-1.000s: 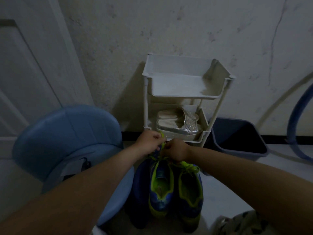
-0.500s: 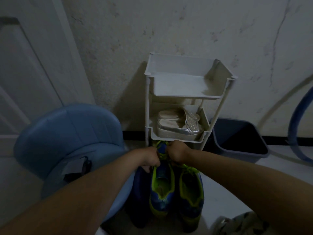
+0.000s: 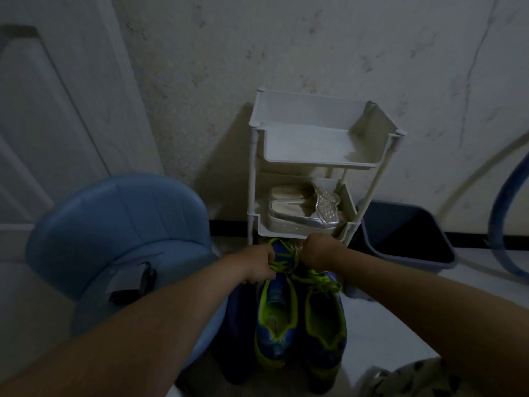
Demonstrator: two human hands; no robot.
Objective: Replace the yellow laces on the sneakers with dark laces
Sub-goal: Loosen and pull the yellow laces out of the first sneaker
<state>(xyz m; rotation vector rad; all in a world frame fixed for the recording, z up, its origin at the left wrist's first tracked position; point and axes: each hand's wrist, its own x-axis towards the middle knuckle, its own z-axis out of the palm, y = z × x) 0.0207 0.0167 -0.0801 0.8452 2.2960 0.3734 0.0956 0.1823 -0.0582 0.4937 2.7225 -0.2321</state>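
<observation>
Here, at the far left a pale door (image 3: 43,124) fills the edge, and a blue chair (image 3: 114,224) stands just in front of it, with a small black item (image 3: 134,285) lying on its seat. The chair's rim sits close against the left forearm, so there is little room on that side.

The left hand (image 3: 257,265) has its fingers curled tight and pinches the yellow laces (image 3: 279,265) at the far end of the left sneaker (image 3: 276,319). That sneaker, blue with a lime lining, stands on the floor with its opening toward the camera, and the right sneaker (image 3: 325,325) touches it side by side. The laces run between the 2 hands, just beyond the sneaker's tongue, with loose strands trailing onto the right sneaker.

The right hand (image 3: 317,253) is balled into a fist, and a strand of lace leads into it, its fingers turned away from the camera. Its knuckles are almost at the lower lip of a white rack (image 3: 315,156), which stands against the wall just beyond both hands. A pair of silver sandals (image 3: 303,216) lies on the lower shelf.

Right of the rack sits a grey bin (image 3: 406,239), and a blue hose (image 3: 498,224) curves along the far-right edge. Bare floor lies open near the right forearm.
</observation>
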